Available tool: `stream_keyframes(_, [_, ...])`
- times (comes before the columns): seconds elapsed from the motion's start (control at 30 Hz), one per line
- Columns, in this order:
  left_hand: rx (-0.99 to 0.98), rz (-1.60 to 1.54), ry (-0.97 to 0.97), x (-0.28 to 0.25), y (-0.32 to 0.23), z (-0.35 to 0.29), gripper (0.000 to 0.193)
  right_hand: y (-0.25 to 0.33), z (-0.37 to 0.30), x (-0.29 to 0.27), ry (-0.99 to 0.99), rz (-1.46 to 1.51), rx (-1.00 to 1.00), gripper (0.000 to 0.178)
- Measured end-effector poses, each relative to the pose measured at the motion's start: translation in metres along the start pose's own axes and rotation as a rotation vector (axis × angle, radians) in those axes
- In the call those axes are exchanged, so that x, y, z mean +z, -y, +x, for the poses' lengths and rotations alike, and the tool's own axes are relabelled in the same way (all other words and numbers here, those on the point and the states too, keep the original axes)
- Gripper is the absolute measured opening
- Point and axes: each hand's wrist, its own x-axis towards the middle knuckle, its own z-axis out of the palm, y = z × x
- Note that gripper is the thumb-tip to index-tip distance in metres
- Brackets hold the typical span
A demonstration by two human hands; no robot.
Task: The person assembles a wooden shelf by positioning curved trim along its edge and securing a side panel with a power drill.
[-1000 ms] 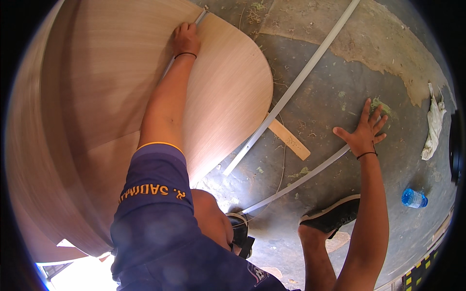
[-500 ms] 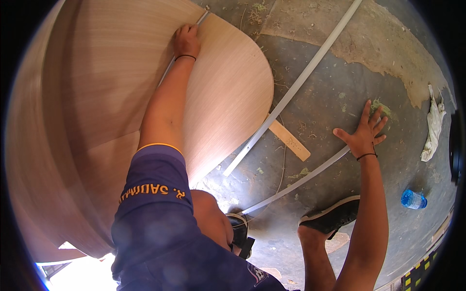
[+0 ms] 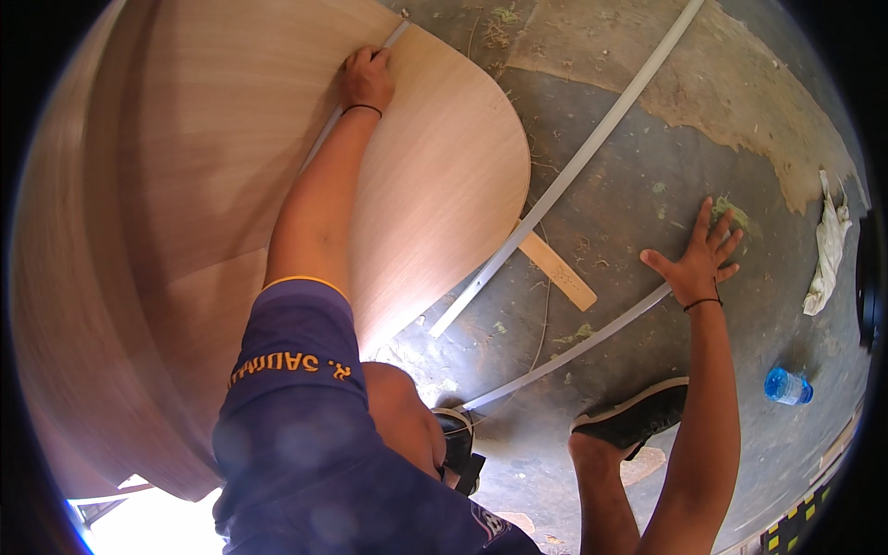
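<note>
My left hand (image 3: 367, 81) is closed over a thin grey metal strip (image 3: 398, 33) that runs across a large wood-grain panel (image 3: 444, 139) with a rounded edge. The forearm covers much of the strip's lower length. To the right, my right hand (image 3: 697, 266) has its fingers spread wide, palm down, on or just above the grey floor; whether it bears weight I cannot tell. Close to its wrist ends a pale curved-looking strip (image 3: 592, 340), which reaches back toward my left shoe. Nothing shows in the right hand.
A long pale bar (image 3: 592, 139) crosses the floor diagonally beside the panel, over a short wooden slat (image 3: 560, 271). At the right lie a crumpled white cloth (image 3: 826, 245) and a blue-tinted bottle (image 3: 788, 386). A curved wooden wall (image 3: 88, 305) rises at left.
The view has shifted slightly, so the panel and bars appear a little farther right. Both hands keep nearly the same places and poses.
</note>
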Motion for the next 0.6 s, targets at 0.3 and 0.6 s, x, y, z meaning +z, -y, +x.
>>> stream_keyframes(0.3, [-0.205, 0.067, 0.389, -0.026, -0.033, 0.019, 0.029, -0.001, 0.0, 0.0, -0.02, 0.017, -0.023, 0.122])
stream_keyframes(0.6, [-0.252, 0.136, 0.453, -0.02, -0.049, 0.037, 0.02, -0.003, 0.001, 0.003, -0.024, 0.026, -0.052, 0.122])
